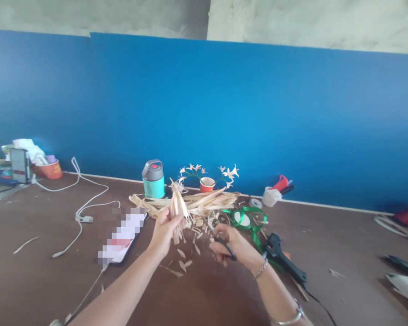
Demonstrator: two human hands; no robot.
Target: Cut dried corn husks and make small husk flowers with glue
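My left hand (165,231) is closed around a dried corn husk (179,201), held upright with its pointed tip up. To its right, my right hand (226,244) has its fingers wrapped on the black handles of a pair of scissors (225,246); the blades are hard to make out. Small cut husk pieces (182,266) lie on the brown table (204,299) below and between the hands. Behind them is a pile of long dried husks (211,201). An orange cup (207,184) at the back has white flowers (231,173) on green stems.
A teal bottle (153,179) stands behind the husks. A phone (124,237) and white cable (78,213) lie left. Green ribbon (255,217), a black glue gun (285,260) and a white cup (271,196) are on the right. A blue partition (204,108) rises behind.
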